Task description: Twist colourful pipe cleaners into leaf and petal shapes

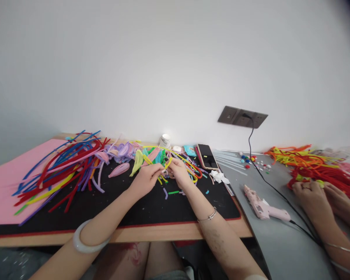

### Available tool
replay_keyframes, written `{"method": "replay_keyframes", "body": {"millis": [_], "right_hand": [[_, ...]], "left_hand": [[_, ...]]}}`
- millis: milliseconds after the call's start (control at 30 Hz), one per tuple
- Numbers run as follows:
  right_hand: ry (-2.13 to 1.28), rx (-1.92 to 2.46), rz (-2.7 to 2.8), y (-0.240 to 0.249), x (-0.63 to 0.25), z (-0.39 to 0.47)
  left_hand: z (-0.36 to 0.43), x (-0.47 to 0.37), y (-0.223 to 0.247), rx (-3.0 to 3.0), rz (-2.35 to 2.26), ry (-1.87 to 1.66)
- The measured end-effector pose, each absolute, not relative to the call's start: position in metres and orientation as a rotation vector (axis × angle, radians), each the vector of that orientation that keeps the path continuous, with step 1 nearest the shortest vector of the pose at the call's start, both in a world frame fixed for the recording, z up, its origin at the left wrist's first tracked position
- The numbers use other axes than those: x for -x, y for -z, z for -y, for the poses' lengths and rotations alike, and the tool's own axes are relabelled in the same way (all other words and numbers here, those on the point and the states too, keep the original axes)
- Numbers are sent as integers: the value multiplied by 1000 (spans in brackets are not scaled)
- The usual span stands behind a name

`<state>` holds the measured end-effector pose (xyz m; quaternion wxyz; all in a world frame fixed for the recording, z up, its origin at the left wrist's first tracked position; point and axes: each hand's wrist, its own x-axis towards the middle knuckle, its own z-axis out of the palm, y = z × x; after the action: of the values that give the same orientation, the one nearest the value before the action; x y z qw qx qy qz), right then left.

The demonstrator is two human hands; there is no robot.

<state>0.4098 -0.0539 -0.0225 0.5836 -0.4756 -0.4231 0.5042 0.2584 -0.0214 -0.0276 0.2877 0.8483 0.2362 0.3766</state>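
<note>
Both my hands meet above the black mat, their fingertips closed on a short yellow pipe cleaner (168,161). My left hand (147,180) pinches its lower end from the left. On the other side, my right hand (179,173) grips it close to the first pinch. Fingers partly cover the piece, so its full shape is hidden. Just behind lie bent pipe-cleaner loops, among them a light green one (137,162) and a pink one (119,170). Cut bits, such as a green piece (173,192) and a purple piece (165,193), rest on the mat near my wrists.
Long blue, red and yellow pipe cleaners (67,167) spread over a pink sheet (6,186) at left. A phone (207,156) and crumpled tissue (219,177) lie right. A corded pink glue gun (264,206) rests on the grey table, near a co-worker's hands (313,202).
</note>
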Motion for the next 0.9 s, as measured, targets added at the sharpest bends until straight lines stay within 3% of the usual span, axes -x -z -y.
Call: {"method": "replay_keyframes", "body": {"millis": [400, 633, 900], "right_hand": [[-1133, 1222, 1083, 28, -406, 53], [-1174, 1049, 1148, 26, -404, 53], [-998, 1129, 1217, 29, -409, 52]], "left_hand": [[16, -258, 39, -2558, -807, -1032], [16, -261, 34, -2242, -854, -1094], [19, -264, 30, -1774, -780, -1092]]}}
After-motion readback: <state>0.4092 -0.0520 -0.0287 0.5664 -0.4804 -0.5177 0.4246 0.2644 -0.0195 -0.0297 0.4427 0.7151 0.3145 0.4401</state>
